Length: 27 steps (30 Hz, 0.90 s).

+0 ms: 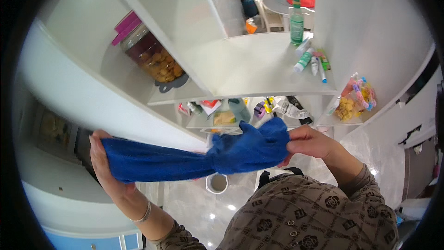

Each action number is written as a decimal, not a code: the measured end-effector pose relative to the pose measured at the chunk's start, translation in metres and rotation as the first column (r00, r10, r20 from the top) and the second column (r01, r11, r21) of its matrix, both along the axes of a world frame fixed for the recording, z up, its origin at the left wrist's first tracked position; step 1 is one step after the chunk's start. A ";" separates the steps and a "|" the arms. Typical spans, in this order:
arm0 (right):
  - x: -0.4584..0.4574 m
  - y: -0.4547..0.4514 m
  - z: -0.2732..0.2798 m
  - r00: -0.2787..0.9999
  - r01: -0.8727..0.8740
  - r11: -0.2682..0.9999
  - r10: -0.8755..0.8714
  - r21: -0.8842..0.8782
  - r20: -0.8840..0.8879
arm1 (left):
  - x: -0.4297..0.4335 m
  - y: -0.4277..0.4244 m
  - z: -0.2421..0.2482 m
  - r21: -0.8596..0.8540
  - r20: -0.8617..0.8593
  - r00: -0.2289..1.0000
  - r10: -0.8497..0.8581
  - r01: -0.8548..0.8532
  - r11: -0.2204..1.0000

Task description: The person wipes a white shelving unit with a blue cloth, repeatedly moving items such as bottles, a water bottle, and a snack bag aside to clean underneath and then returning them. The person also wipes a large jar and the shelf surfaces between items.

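Note:
A blue cloth point(159, 161) is stretched between my two hands in front of a white shelf unit. My left hand point(105, 166), with a bracelet at the wrist, grips its flat, spread end. Its bunched, folded end is pinched in the fingers of my right hand point(307, 142). Midway along, the cloth narrows to a gathered spot; whether it is twisted or knotted there I cannot tell. Below the cloth, a white bucket point(217, 183) stands on the tiled floor.
A white shelf point(249, 66) holds a green bottle point(297, 27) and several tubes point(304, 60). At left stands a jar point(152, 53) with a magenta lid. The lower shelf carries a grey-green bottle point(239, 109) and small items; a bag point(346, 107) sits at right.

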State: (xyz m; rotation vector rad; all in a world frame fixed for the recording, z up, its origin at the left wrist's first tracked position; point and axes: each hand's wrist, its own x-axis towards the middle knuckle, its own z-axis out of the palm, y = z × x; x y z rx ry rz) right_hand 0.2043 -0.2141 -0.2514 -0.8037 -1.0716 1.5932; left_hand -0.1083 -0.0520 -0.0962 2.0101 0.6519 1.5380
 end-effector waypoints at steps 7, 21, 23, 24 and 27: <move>-0.021 0.048 0.010 0.693 0.015 0.680 -0.536 0.733 0.483 | 0.016 -0.011 0.012 -0.480 0.348 0.937 -0.009 0.187 0.857; -0.076 0.076 0.029 0.853 -0.054 0.984 -0.043 -0.169 -0.520 | 0.014 -0.048 -0.270 -0.928 0.093 0.970 -0.223 0.166 0.334; -0.084 0.080 0.020 0.884 -0.059 0.974 -0.051 -0.219 -0.464 | 0.032 -0.098 -0.282 -0.832 0.537 0.815 -0.218 0.555 0.026; -0.087 0.081 0.015 0.911 -0.056 0.972 -0.044 -0.229 -0.409 | 0.035 -0.105 -0.278 -0.830 0.542 0.813 -0.213 0.558 0.017; -0.087 0.082 0.004 0.980 0.005 0.993 -0.028 -0.115 -0.195 | 0.034 -0.093 -0.247 -0.835 0.343 0.922 -0.181 0.388 0.390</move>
